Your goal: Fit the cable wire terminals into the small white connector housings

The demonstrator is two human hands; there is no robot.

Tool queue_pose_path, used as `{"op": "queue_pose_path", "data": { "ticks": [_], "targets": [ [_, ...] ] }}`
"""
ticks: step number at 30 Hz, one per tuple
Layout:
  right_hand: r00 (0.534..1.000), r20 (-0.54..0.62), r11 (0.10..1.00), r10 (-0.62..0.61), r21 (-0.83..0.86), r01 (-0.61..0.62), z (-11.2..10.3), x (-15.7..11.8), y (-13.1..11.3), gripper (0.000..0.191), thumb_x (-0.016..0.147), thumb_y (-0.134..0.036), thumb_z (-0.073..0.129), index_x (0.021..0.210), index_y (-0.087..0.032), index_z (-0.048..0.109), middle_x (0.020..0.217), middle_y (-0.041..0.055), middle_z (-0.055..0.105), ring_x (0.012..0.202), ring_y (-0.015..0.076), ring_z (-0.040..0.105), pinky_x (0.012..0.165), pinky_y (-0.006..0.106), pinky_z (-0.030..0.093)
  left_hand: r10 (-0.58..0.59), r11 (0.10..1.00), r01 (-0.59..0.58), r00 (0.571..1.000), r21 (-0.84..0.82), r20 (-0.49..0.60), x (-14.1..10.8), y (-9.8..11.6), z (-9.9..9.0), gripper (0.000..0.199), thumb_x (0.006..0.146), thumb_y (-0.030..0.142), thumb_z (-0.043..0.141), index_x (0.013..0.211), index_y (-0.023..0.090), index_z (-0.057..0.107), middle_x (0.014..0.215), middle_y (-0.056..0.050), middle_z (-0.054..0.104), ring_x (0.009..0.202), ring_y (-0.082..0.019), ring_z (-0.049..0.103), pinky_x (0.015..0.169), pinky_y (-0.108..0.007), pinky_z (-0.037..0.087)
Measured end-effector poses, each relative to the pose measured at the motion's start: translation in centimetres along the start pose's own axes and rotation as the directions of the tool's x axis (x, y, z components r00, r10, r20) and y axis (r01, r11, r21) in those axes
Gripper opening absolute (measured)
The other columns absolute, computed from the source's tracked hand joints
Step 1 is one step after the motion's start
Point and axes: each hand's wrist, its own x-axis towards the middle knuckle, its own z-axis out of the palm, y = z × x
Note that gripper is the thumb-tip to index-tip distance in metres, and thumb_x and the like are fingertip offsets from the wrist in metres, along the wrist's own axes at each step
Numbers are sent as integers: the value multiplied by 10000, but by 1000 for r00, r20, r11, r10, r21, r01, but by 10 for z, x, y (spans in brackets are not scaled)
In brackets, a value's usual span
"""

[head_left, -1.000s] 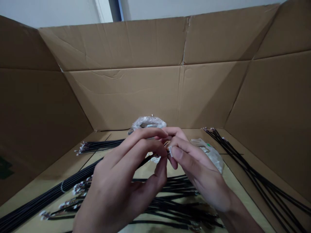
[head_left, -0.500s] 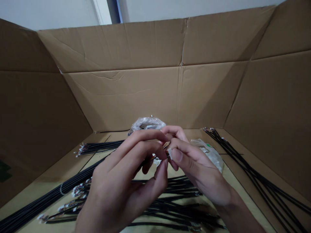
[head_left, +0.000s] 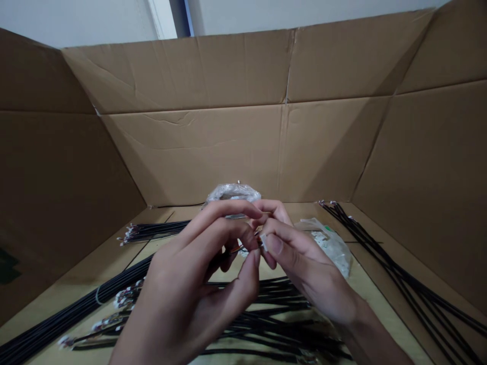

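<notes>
My left hand [head_left: 198,274] pinches thin coloured wires [head_left: 236,249] between thumb and forefinger; an orange-red one shows among them. Close against it, my right hand [head_left: 304,258] grips a small white connector [head_left: 264,242] between its thumb and fingers. The wire ends meet the connector, but the fingers hide how far in they sit. Below both hands lie black sleeved cables [head_left: 266,324] in loose rows, with white connectors [head_left: 124,298] at their left ends.
Cardboard walls [head_left: 190,152] enclose the work surface on three sides. A bound black cable bundle [head_left: 76,310] lies at left, another bundle [head_left: 160,230] behind it. Long black cables [head_left: 384,253] run along the right. Clear plastic bags [head_left: 335,248] lie at right and at the back.
Both hands have shifted very slightly, still pinched together around the connector and wires. A bit more of the orange-red wire shows beside the left fingers.
</notes>
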Motion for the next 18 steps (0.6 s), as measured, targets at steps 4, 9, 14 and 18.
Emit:
{"op": "queue_pose_path", "data": {
  "ticks": [4, 9, 14, 18],
  "targets": [
    [998, -28, 978, -62, -201, 55, 1, -2, -1, 358, 1078, -508, 498, 831, -262, 575, 1197, 8, 473, 1241, 162, 472, 1091, 258, 433, 12, 1000, -11, 1000, -27, 26, -1, -2, -3, 145, 907, 128, 559, 841, 242, 620, 1099, 19, 736, 906, -63, 739, 791, -95, 573],
    [993, -38, 926, -112, -367, 91, 0, -4, 0, 318, 1099, -491, 451, 938, -276, 621, 1274, 4, 430, 1276, 151, 479, 1118, 242, 424, 20, 999, -19, 998, -26, 63, 0, -1, -4, 151, 934, 108, 542, 860, 229, 593, 1108, 5, 706, 869, -48, 715, 808, -92, 568],
    [987, -34, 881, -155, -457, 123, 0, -7, -2, 289, 1107, -438, 462, 926, -268, 609, 1296, -6, 437, 1281, 138, 491, 1113, 217, 434, 22, 1000, -23, 996, 9, 81, -2, -2, -5, 141, 938, 110, 534, 891, 227, 599, 1152, -7, 688, 799, -52, 697, 823, -120, 591],
    [981, -31, 846, -192, -511, 150, 3, -8, -5, 288, 1108, -408, 471, 898, -261, 602, 1280, -13, 455, 1225, 123, 529, 1088, 206, 456, 28, 999, -30, 995, 17, 99, -4, -4, -5, 132, 945, 140, 532, 883, 239, 594, 1145, -5, 690, 768, -71, 694, 883, -184, 611]
  ]
}}
